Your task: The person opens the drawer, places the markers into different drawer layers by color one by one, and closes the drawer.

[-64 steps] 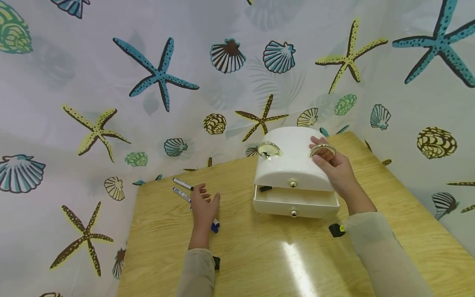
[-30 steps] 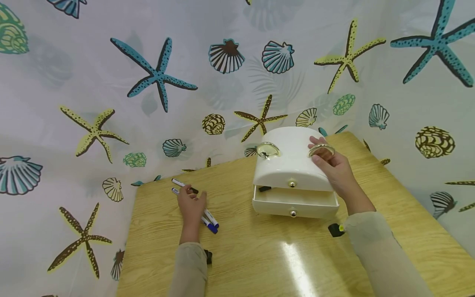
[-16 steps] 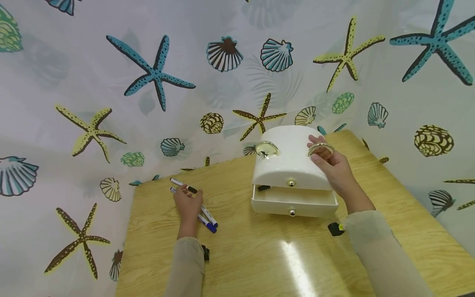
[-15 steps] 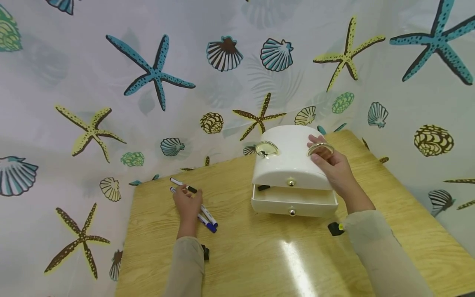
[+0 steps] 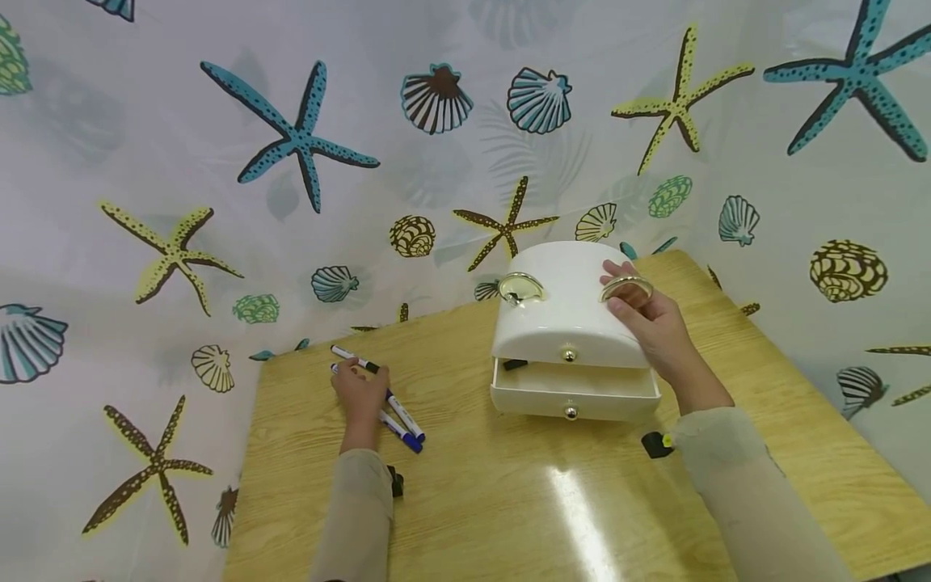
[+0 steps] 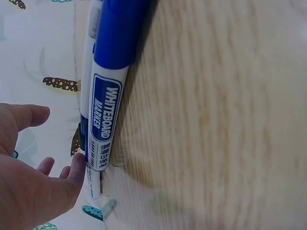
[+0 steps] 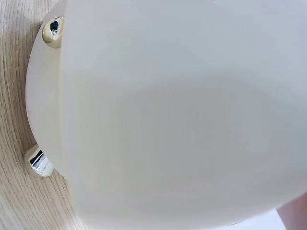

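Observation:
A white box (image 5: 575, 303) with a rounded top and two gold handles stands on the wooden table. Its lower drawer (image 5: 575, 404) is pulled out, and a black-ended piece (image 5: 515, 364) shows inside at the left. My right hand (image 5: 658, 335) holds the right gold handle (image 5: 627, 283); in the right wrist view the box's white side hides most of it. At the left, my left hand (image 5: 360, 396) is over several whiteboard markers, among them one with a black cap (image 5: 352, 357) and a blue-capped one (image 6: 105, 86). Its thumb is spread from the fingers, whose tips reach the markers.
Wooden table (image 5: 465, 485) spreads under everything. A patterned curtain (image 5: 451, 186) with starfish and shells rises behind and at both sides. A small black piece with a yellow spot (image 5: 657, 444) is near my right sleeve.
My left hand has moved left and lowered over the markers, uncovering the right-hand ends of two of them. My right hand stays on the handle; box and drawer have not moved.

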A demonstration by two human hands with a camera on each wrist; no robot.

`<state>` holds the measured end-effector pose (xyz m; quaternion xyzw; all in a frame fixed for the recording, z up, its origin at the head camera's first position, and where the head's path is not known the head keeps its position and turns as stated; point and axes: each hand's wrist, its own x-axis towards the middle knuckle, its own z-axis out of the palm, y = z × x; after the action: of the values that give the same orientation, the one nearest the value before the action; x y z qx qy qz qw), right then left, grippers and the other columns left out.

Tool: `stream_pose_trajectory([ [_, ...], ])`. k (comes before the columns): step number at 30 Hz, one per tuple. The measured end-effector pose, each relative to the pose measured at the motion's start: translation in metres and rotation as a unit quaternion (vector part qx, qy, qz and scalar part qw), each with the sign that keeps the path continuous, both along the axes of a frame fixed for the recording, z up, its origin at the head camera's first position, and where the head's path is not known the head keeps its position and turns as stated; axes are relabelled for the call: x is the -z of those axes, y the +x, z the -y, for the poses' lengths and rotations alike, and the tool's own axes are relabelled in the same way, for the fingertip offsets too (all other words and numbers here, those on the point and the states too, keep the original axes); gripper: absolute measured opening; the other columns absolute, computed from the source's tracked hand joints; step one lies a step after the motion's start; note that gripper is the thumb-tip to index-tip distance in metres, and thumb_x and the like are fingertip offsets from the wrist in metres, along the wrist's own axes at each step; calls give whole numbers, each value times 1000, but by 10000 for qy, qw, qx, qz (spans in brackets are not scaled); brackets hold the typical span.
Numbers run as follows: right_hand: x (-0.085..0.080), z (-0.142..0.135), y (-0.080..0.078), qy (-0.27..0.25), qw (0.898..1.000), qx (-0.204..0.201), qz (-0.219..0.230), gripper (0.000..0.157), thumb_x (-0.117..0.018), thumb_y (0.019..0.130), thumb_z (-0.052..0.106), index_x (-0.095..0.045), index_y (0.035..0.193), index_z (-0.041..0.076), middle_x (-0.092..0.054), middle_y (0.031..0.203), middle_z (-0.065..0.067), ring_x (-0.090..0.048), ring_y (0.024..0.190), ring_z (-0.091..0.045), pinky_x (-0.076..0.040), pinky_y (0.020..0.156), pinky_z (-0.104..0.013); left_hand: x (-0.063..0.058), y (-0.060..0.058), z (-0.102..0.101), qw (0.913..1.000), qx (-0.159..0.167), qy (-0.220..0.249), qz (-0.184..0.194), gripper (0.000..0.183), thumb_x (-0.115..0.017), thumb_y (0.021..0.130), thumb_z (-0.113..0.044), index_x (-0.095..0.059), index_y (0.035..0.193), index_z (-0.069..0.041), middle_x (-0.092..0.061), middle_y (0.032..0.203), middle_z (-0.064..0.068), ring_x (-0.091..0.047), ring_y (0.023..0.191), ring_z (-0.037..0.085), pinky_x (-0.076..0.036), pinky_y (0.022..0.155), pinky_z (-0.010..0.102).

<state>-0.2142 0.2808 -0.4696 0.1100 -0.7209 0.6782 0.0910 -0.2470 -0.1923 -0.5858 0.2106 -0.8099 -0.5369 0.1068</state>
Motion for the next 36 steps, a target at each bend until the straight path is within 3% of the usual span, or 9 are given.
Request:
stream_pose_trajectory([
  [10, -1, -3, 0, 164, 9999, 38, -21, 21, -63, 108, 16, -72, 124, 7, -49, 165, 4, -14, 166, -11, 1, 137, -43, -5, -8, 4, 9995, -64, 9, 321, 70, -72, 95, -23, -41, 154, -1, -36, 152, 28, -51, 131, 45, -51, 106, 57],
  [25, -3, -1, -1, 135, 9999, -3, 107, 25, -63, 108, 19, -71, 129, 8, -46, 167, 5, -13, 166, -10, 0, 137, -40, -11, -26, 17, 9986, -309, -351, 264, 67, -72, 93, -20, -44, 150, 1, -31, 149, 31, -43, 120, 41, -47, 105, 56],
  [36, 0, 3, 1, -476, 9985, -224, -118, 21, -63, 107, 9, -74, 124, 7, -53, 162, 4, -10, 167, -16, -2, 137, -33, -6, -38, 34, 9962, 119, -700, 500, 69, -70, 93, -19, -42, 153, 2, -33, 149, 31, -45, 111, 38, -50, 97, 53],
])
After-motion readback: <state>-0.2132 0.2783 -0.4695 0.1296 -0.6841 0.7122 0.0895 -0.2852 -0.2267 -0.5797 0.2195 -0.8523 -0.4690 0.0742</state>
